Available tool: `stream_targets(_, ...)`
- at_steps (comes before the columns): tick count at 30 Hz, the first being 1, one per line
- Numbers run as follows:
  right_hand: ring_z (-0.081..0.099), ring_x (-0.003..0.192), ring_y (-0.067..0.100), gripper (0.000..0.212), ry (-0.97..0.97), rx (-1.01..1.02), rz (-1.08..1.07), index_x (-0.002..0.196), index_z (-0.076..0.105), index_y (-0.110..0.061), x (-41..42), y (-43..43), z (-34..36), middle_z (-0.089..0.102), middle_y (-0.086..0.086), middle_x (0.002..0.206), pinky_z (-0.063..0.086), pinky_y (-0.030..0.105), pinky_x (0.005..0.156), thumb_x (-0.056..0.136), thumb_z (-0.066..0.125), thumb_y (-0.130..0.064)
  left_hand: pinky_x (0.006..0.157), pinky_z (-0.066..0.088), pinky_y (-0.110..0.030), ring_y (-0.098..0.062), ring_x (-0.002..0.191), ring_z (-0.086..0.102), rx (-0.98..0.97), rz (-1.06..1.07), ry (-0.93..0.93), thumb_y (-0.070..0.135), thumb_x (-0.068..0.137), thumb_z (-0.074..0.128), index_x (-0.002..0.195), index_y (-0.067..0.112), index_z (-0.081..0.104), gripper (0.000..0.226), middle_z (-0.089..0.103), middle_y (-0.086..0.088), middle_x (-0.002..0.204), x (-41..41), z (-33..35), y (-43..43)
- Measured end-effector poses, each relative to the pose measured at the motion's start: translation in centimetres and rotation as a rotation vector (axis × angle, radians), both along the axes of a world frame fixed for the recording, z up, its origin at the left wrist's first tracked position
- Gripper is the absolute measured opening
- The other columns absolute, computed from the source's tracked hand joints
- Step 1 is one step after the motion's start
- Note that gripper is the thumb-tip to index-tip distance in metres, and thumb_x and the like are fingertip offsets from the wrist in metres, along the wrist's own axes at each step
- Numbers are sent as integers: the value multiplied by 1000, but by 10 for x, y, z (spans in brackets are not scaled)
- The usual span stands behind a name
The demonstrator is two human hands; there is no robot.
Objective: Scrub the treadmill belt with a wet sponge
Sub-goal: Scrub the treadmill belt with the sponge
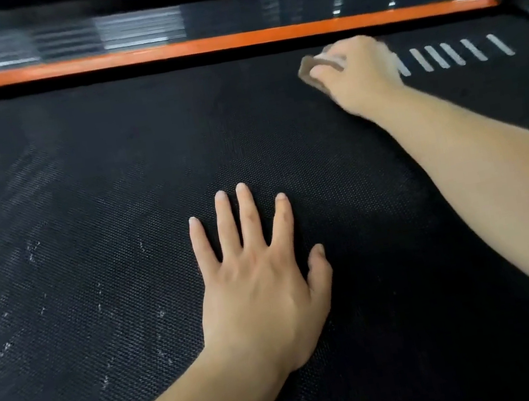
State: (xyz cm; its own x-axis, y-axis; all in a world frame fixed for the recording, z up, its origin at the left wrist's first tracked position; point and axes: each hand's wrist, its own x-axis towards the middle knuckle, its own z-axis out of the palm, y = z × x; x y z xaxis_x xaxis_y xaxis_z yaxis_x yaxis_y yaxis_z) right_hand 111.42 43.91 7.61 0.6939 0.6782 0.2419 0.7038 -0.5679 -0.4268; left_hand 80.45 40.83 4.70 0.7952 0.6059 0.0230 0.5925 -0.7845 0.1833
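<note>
Nearest us, our left hand lies flat, released, on the black textured treadmill belt, whitish scuffs to its left. Right of it, at the far edge, our right hand clenches its grip on the tan block-shaped sponge; we judge the next strokes run leftward, toward them.

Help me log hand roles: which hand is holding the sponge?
The right hand, fingers curled round the sponge by the white stripes; the left hand lies flat on the belt, fingers spread.
</note>
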Motion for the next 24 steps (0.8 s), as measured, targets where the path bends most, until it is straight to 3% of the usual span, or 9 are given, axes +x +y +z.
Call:
stream_targets(3, 56, 91, 18, 20, -21, -35, 72, 99, 73, -29, 5, -3, 2, 63, -4, 94, 40, 31, 76, 96, 60, -44, 123, 8, -66, -40, 157, 6, 10, 3, -12, 60, 100, 26, 160, 21, 32, 72, 20, -20, 167, 1, -1, 1)
stream_targets(7, 64, 99, 27, 31, -17, 1, -236, 96, 72, -19, 37, 10, 7, 69, 1, 96, 51, 41, 90, 93, 58, -46, 123, 7, -65, -39, 157, 3, 9, 1, -24, 60, 101, 26, 160, 21, 31, 72, 19, -20, 168, 1, -3, 1)
stream_targets(9, 64, 95, 24, 26, -5, 0, -130, 91, 71, -24, 27, 20, 3, 68, -3, 94, 49, 36, 82, 92, 58, -46, 123, 10, -66, -40, 157, 6, 13, 1, -22, 60, 101, 27, 159, 20, 33, 71, 21, -20, 167, 1, -3, 0)
stream_targets(12, 58, 98, 17, 26, 68, -13, 71, 111, 74, -30, 12, 22, 2, 66, -7, 102, 48, 33, 83, 94, 62, -46, 123, 10, -66, -40, 157, 8, 9, 0, -26, 60, 100, 28, 159, 20, 34, 71, 22, -21, 167, 2, -2, 1)
stream_targets(14, 62, 101, 21, 26, 16, -25, -7, 109, 74, -28, 21, 20, 7, 68, -3, 103, 49, 35, 83, 94, 62, -46, 123, 6, -65, -38, 158, 3, 5, 1, -16, 61, 100, 24, 160, 21, 29, 72, 18, -20, 168, 2, -1, 1)
stream_targets(16, 65, 100, 28, 23, -10, -39, -178, 95, 71, -22, 33, 18, 11, 67, 1, 96, 49, 37, 81, 95, 59, -42, 124, 5, -65, -38, 158, 1, 9, -2, -4, 62, 100, 22, 161, 21, 27, 73, 15, -19, 169, 2, 0, 1)
stream_targets(18, 65, 99, 29, 27, -27, -49, -260, 98, 71, -18, 32, 18, 11, 67, 3, 96, 52, 42, 85, 95, 57, -40, 124, 4, -65, -38, 158, 0, 0, -1, -1, 62, 100, 23, 161, 21, 27, 73, 15, -19, 169, 1, 1, 1)
stream_targets(22, 58, 94, 19, 23, 58, -24, -22, 102, 73, -25, 18, 11, 8, 66, -4, 97, 47, 34, 80, 94, 62, -44, 124, 0, -63, -36, 158, -5, -10, 4, -1, 62, 99, 20, 162, 23, 23, 74, 10, -18, 170, 0, 2, 0)
stream_targets(24, 60, 94, 21, 19, 46, -35, -104, 100, 71, -28, 32, 5, 13, 63, -4, 92, 42, 32, 77, 95, 62, -43, 124, 3, -64, -37, 158, -1, 0, 6, 0, 62, 100, 22, 161, 22, 26, 73, 14, -19, 169, 1, 2, 1)
